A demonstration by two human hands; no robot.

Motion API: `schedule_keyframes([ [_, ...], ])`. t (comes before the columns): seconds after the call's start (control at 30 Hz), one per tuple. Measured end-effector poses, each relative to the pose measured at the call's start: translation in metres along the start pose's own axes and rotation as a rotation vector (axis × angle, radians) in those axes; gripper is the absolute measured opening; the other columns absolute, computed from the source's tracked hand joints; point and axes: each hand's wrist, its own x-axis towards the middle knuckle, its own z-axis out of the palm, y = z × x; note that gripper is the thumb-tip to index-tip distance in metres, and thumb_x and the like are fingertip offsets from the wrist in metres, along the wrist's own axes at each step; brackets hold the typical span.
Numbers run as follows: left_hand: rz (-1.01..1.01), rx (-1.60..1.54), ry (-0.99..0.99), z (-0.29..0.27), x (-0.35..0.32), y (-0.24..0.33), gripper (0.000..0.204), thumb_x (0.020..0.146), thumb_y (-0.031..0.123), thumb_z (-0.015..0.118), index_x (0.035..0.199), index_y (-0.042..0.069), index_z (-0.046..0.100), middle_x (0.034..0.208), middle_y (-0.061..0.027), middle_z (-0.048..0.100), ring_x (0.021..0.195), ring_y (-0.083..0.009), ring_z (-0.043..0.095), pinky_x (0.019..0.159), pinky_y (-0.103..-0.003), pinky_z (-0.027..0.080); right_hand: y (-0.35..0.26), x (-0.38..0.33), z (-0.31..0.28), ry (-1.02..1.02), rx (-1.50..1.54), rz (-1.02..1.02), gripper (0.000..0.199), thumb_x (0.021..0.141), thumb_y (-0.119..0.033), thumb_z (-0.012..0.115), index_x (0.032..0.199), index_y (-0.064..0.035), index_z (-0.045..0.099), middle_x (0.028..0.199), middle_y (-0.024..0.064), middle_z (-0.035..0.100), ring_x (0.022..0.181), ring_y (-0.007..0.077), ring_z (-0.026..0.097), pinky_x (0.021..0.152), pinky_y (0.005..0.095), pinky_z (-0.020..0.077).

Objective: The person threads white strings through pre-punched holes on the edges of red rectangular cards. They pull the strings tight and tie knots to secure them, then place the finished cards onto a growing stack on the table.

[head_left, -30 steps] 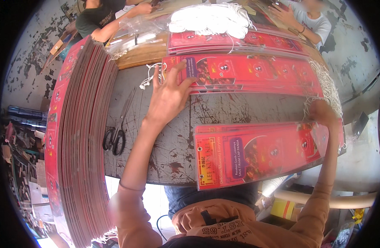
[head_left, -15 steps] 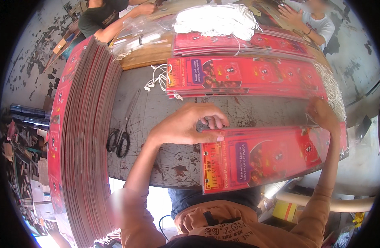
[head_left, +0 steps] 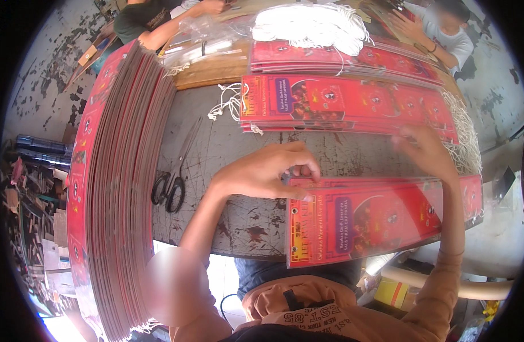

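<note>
Fingers of left hand [head_left: 267,171] pinched on top left corner of red bag [head_left: 376,222], lying at table [head_left: 227,222] near edge. Right hand [head_left: 427,151] on bag's far edge, grip hard to tell. Scissors [head_left: 169,185] left, bag stack [head_left: 347,102] beyond.

Left hand [head_left: 267,174]: fingertips pinch the near red flat bag's [head_left: 376,222] top-left edge; right hand [head_left: 427,151]: rests on its far edge
Tabletop [head_left: 227,154]: scissors [head_left: 169,188] beside a tall red stack [head_left: 113,188] — more bags [head_left: 342,102] beyond
</note>
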Motion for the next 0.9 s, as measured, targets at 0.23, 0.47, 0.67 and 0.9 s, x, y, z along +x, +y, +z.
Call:
schedule_keyframes([
  [0.23, 0.032, -0.038, 0.040, 0.005, -0.002, 0.000, 0.023, 0.076, 0.017, 0.074, 0.091, 0.003, 0.063, 0.088, -0.0050, 0.052, 0.079, -0.0185, 0.053, 0.072, -0.033, 0.044, -0.029, 0.008, 0.015, -0.049, 0.376, -0.073, 0.019, 0.090, -0.015, 0.058, 0.085, 0.0026, 0.057, 0.074, 0.0033, 0.057, 0.074, 0.0091, 0.055, 0.071, 0.0264, 0.0458],
  [0.47, -0.080, 0.161, -0.010, 0.001, -0.005, 0.014, 0.029, 0.073, 0.024, 0.076, 0.082, 0.002, 0.058, 0.084, -0.0068, 0.049, 0.079, -0.0209, 0.050, 0.070, -0.035, 0.041, -0.036, 0.014, 0.020, -0.062, 0.477, -0.009, 0.014, 0.089, -0.012, 0.057, 0.093, 0.0006, 0.061, 0.078, 0.0008, 0.057, 0.077, 0.0074, 0.052, 0.070, 0.0240, 0.0438],
  [0.67, -0.042, 0.075, -0.001, -0.002, -0.011, 0.012, 0.033, 0.073, 0.028, 0.076, 0.082, 0.002, 0.057, 0.085, -0.0069, 0.048, 0.082, -0.0218, 0.049, 0.072, -0.035, 0.040, -0.044, 0.009, 0.034, -0.016, 0.532, -0.079, 0.012, 0.089, -0.007, 0.055, 0.094, -0.0003, 0.063, 0.081, 0.0014, 0.062, 0.078, 0.0080, 0.055, 0.070, 0.0232, 0.0451],
  [0.9, -0.018, 0.114, 0.030, 0.001, -0.012, 0.008, 0.030, 0.076, 0.026, 0.074, 0.081, 0.002, 0.058, 0.085, -0.0073, 0.048, 0.081, -0.0217, 0.048, 0.072, -0.035, 0.039, -0.074, -0.001, 0.050, -0.055, 0.579, -0.260, 0.015, 0.086, 0.001, 0.055, 0.095, -0.0014, 0.067, 0.085, 0.0070, 0.065, 0.074, 0.0121, 0.061, 0.069, 0.0259, 0.0476],
])
